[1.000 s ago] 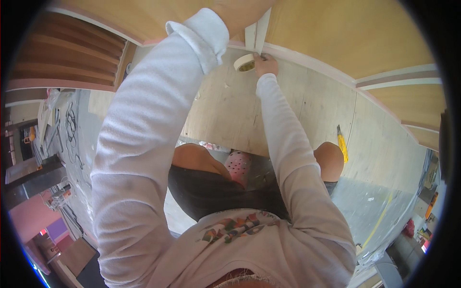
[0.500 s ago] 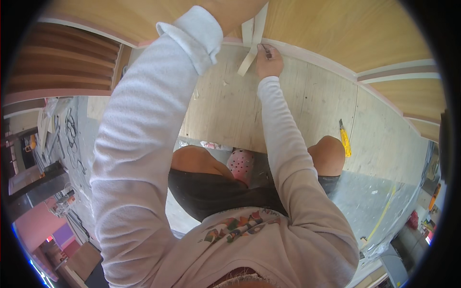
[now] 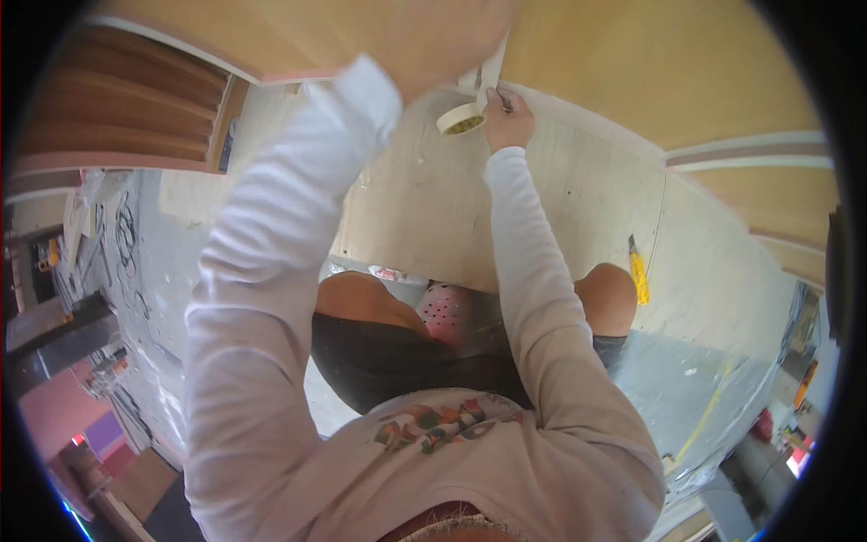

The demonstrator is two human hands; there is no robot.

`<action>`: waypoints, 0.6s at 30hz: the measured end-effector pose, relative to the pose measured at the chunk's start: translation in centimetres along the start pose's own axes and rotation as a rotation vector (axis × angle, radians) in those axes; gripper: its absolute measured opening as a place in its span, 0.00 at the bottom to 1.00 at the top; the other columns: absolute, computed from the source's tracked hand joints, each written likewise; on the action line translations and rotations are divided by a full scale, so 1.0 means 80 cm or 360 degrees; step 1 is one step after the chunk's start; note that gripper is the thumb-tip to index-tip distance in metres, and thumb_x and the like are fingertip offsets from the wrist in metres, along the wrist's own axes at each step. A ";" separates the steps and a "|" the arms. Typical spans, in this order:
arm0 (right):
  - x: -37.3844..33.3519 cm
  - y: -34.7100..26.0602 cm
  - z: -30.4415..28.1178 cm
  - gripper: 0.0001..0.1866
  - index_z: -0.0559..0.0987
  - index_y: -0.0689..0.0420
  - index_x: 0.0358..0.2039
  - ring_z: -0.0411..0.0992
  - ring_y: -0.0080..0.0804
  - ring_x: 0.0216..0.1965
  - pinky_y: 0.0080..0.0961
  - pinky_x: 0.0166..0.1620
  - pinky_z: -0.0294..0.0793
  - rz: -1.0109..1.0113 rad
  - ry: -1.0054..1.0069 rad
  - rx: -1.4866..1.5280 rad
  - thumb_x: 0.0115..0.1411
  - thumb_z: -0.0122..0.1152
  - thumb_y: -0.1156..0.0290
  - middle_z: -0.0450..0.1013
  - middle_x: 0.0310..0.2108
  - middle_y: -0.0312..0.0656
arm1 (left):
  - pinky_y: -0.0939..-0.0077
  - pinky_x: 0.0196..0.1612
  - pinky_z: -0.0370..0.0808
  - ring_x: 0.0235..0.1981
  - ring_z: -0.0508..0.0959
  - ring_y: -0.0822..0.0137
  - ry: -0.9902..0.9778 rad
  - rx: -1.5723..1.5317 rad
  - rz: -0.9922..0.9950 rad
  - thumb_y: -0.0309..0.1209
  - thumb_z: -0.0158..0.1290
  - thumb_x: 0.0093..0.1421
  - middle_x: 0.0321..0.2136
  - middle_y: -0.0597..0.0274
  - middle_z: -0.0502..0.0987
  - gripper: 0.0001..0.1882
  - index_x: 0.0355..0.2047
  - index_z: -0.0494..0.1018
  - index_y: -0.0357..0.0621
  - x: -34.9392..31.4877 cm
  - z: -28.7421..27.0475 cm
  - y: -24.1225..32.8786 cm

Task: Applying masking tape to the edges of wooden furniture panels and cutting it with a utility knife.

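My right hand (image 3: 508, 122) is stretched forward at the foot of a tan wooden panel (image 3: 632, 63), gripping a roll of cream masking tape (image 3: 462, 119). A pale strip of tape (image 3: 493, 70) runs up from the roll along the panel. My left hand (image 3: 447, 36) is raised higher at the top of that strip. It is blurred and seems to press on the panel, and its fingers cannot be made out. Both arms wear white long sleeves.
I am crouched over a plywood floor sheet (image 3: 424, 208), knees bent below. A yellow utility knife (image 3: 638, 275) lies on the plywood to the right. Clear plastic sheeting (image 3: 704, 379) covers the floor at the right. A slatted wooden piece (image 3: 117, 108) stands at the upper left.
My right hand has shifted slightly with the roll, which now hangs to its left under the strip. My left arm has swung to the right, across the top of the view.
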State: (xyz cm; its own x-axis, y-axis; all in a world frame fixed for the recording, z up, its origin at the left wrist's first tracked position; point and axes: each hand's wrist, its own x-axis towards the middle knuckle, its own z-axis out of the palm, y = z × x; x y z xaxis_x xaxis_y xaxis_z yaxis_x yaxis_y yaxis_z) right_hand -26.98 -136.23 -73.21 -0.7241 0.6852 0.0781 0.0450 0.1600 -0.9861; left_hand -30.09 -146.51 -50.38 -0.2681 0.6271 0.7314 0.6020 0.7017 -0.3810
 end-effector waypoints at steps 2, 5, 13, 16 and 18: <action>0.009 0.004 -0.009 0.12 0.80 0.60 0.32 0.75 0.33 0.31 0.26 0.37 0.72 -0.0071 -0.0148 -0.0164 0.52 0.62 0.64 0.77 0.28 0.46 | 0.57 0.43 0.65 0.40 0.69 0.55 0.0053 -0.0732 -0.0138 0.26 0.56 0.45 0.40 0.52 0.69 0.20 0.42 0.70 0.39 -0.083 0.018 0.022; 0.012 -0.014 -0.007 0.12 0.80 0.60 0.31 0.75 0.33 0.31 0.26 0.37 0.72 -0.0190 -0.0246 -0.0289 0.51 0.62 0.64 0.77 0.28 0.45 | 0.63 0.46 0.67 0.43 0.70 0.53 -0.0551 -0.1148 -0.0569 0.31 0.58 0.49 0.44 0.50 0.70 0.23 0.46 0.67 0.36 -0.203 0.074 0.037; 0.029 -0.014 -0.015 0.13 0.80 0.60 0.30 0.75 0.36 0.28 0.27 0.36 0.72 -0.0355 -0.0463 -0.0465 0.49 0.62 0.64 0.76 0.26 0.47 | 0.70 0.40 0.73 0.37 0.77 0.59 -0.1186 -0.1830 -0.1478 0.35 0.55 0.54 0.40 0.48 0.75 0.25 0.49 0.66 0.36 -0.216 0.151 0.079; 0.018 -0.026 -0.020 0.12 0.80 0.59 0.30 0.75 0.36 0.29 0.27 0.36 0.72 -0.0353 -0.0540 -0.0497 0.49 0.62 0.64 0.76 0.27 0.47 | 0.64 0.44 0.71 0.40 0.76 0.51 -0.1284 -0.1897 -0.1610 0.37 0.55 0.52 0.38 0.44 0.75 0.24 0.47 0.68 0.38 -0.228 0.147 0.100; 0.018 -0.031 -0.030 0.11 0.80 0.58 0.30 0.75 0.37 0.29 0.27 0.37 0.73 -0.0264 -0.0583 -0.0529 0.49 0.62 0.64 0.77 0.28 0.47 | 0.70 0.38 0.72 0.35 0.77 0.60 -0.1399 -0.1984 -0.1728 0.36 0.54 0.54 0.34 0.51 0.77 0.22 0.47 0.68 0.37 -0.220 0.142 0.110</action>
State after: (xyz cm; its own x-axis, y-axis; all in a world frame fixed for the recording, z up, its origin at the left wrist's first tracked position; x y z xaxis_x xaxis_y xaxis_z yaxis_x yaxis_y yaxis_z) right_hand -26.46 -133.91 -70.29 -0.9306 0.3477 0.1142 0.0824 0.5031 -0.8603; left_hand -28.62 -147.55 -73.03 -0.8777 0.3910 -0.2771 -0.0513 0.4982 0.8655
